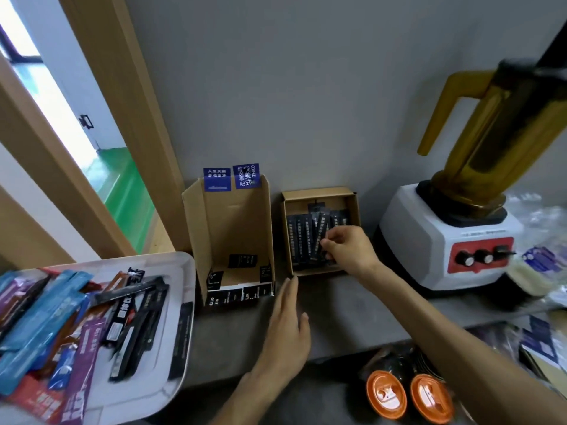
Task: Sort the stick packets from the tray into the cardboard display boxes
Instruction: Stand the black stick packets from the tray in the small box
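Black stick packets [302, 240] in right box [353, 210], between right hand's [352, 250] fingers

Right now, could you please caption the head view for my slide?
Right hand pinches a black packet in the right box; left hand open near the tray.

Matt brown cardboard boxes [233, 228], glossy foil packets [306, 240], matt grey countertop [337, 302]
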`<action>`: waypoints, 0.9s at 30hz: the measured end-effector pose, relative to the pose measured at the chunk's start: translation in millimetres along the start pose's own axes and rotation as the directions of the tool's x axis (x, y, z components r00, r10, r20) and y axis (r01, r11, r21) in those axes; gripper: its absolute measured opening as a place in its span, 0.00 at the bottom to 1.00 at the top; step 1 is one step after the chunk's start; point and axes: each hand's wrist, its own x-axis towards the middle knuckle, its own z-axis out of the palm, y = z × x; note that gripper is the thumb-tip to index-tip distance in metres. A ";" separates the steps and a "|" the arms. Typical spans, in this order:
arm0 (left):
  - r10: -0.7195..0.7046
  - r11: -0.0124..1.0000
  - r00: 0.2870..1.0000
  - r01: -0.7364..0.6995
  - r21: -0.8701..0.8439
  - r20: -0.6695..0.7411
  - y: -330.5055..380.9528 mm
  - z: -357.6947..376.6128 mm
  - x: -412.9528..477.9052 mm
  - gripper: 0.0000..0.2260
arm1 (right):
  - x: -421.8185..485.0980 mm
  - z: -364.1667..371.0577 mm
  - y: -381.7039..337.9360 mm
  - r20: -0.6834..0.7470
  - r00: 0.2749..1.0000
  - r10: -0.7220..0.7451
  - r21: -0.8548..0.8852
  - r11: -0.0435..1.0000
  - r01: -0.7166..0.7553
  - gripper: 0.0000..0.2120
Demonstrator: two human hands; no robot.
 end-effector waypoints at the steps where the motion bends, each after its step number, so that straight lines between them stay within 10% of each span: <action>1: 0.013 1.000 1.000 -0.013 0.015 -0.009 -0.6 2.9 3.9 0.30 | 5.3 3.2 0.0 0.010 1.000 -0.016 -0.041 0.999 0.016 0.03; 27: 0.129 0.959 0.985 -0.094 0.268 -0.116 -15.8 16.3 18.4 0.31 | 26.5 26.0 9.3 0.078 0.987 -0.139 -0.192 0.970 0.152 0.09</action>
